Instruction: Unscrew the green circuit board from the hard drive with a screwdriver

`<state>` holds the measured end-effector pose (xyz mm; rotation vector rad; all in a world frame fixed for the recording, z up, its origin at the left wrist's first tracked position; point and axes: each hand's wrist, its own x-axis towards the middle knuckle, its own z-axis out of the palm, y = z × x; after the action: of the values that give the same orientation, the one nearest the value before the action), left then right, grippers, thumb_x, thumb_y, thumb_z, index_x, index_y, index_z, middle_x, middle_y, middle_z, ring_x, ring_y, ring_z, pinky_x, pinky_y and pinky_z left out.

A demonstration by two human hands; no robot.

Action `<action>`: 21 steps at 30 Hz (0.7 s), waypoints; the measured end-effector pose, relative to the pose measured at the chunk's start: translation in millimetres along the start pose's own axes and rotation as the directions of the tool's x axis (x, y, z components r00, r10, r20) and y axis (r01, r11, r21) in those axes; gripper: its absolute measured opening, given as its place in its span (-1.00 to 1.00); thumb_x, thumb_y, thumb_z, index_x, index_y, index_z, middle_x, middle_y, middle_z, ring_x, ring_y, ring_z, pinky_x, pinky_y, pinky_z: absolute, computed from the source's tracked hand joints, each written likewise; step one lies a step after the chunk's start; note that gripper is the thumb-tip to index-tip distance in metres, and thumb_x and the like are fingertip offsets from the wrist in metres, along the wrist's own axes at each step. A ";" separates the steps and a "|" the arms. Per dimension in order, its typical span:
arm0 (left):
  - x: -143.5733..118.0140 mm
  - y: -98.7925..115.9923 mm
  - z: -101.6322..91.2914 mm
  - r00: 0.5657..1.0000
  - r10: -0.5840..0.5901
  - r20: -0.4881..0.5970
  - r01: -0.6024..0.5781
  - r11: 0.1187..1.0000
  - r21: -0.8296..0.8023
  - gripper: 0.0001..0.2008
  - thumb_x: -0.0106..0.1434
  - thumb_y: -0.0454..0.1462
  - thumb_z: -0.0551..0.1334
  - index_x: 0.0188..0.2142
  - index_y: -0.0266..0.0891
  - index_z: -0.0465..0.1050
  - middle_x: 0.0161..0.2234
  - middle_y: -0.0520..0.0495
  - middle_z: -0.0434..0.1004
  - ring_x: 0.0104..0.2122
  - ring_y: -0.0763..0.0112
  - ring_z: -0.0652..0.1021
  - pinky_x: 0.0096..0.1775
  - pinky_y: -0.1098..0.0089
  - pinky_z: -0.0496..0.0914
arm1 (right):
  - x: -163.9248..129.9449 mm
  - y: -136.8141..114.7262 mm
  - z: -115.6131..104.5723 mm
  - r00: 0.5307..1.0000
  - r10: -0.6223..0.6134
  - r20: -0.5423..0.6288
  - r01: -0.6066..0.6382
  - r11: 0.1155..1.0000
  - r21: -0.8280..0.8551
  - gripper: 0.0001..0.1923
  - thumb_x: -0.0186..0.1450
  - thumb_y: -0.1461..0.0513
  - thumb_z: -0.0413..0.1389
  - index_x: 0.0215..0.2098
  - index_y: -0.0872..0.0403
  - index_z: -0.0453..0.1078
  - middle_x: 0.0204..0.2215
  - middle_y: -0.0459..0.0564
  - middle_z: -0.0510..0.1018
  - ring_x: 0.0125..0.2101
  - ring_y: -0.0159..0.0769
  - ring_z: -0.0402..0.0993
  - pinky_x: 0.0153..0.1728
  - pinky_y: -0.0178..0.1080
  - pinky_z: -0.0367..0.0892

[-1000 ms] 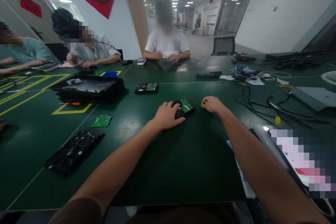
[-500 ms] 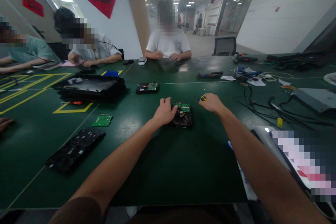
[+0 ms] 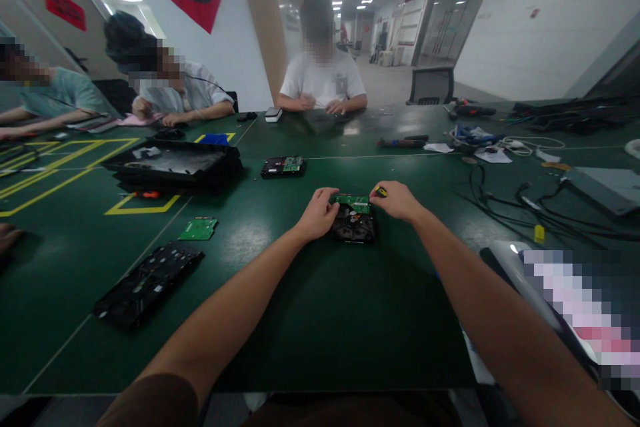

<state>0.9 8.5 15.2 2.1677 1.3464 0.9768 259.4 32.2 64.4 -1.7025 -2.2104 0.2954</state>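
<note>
A hard drive [image 3: 353, 227] with a green circuit board [image 3: 356, 203] on top lies on the dark green table in front of me. My left hand [image 3: 320, 215] grips its left side, thumb over the edge. At its upper right corner is my right hand [image 3: 395, 199], closed around a screwdriver [image 3: 381, 192] whose yellow-and-black handle shows; the tip is too small to make out. Farther back rests a second hard drive [image 3: 283, 166]. To the left are a loose green circuit board [image 3: 199, 228] and a pair of black drives [image 3: 150, 283] lying end to end.
Black trays [image 3: 173, 167] are stacked at the left, with an orange-handled tool [image 3: 146, 194] before them. Cables [image 3: 505, 203], a grey metal box [image 3: 607, 187] and a laptop [image 3: 520, 287] occupy the right. Co-workers sit across the table; another person's hand [image 3: 10, 237] shows at the left edge.
My right hand has moved left with the screwdriver, from beside the hard drive to its upper right corner. The hard drive and my left hand appear slightly farther right.
</note>
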 end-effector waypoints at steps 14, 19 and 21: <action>-3.7 -1.6 4.3 0.996 0.089 0.015 -0.090 0.990 0.111 -0.64 0.46 -0.33 0.08 0.13 -0.11 0.53 0.24 -0.17 0.28 0.25 0.19 0.40 0.29 0.11 0.34 | 3.3 -7.9 12.3 0.999 0.049 -0.007 -0.050 0.998 -0.034 -0.87 0.32 0.17 0.24 -0.22 0.02 0.61 -0.18 0.01 0.68 -0.17 -0.19 0.58 -0.20 -0.27 0.35; -2.8 -1.0 4.2 0.997 0.079 0.021 -0.081 0.990 0.117 -0.65 0.44 -0.35 0.10 0.08 -0.11 0.57 0.20 -0.15 0.33 0.22 0.20 0.44 0.27 0.11 0.36 | 2.3 -8.8 13.2 0.998 0.060 -0.007 -0.060 0.998 -0.017 -0.87 0.32 0.17 0.24 -0.23 0.01 0.62 -0.19 0.02 0.68 -0.18 -0.17 0.58 -0.21 -0.26 0.35; -2.6 -0.9 4.1 0.996 0.086 0.017 -0.087 0.990 0.115 -0.65 0.43 -0.35 0.10 0.07 -0.12 0.57 0.19 -0.15 0.35 0.20 0.20 0.45 0.27 0.12 0.37 | 1.9 -9.3 13.1 0.999 0.050 -0.014 -0.050 0.999 -0.012 -0.87 0.31 0.16 0.24 -0.24 0.01 0.62 -0.19 0.02 0.68 -0.17 -0.17 0.58 -0.19 -0.25 0.35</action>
<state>2.6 6.7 10.9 2.3315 1.3442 0.9375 245.7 32.1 55.9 -1.7634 -2.1669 0.2821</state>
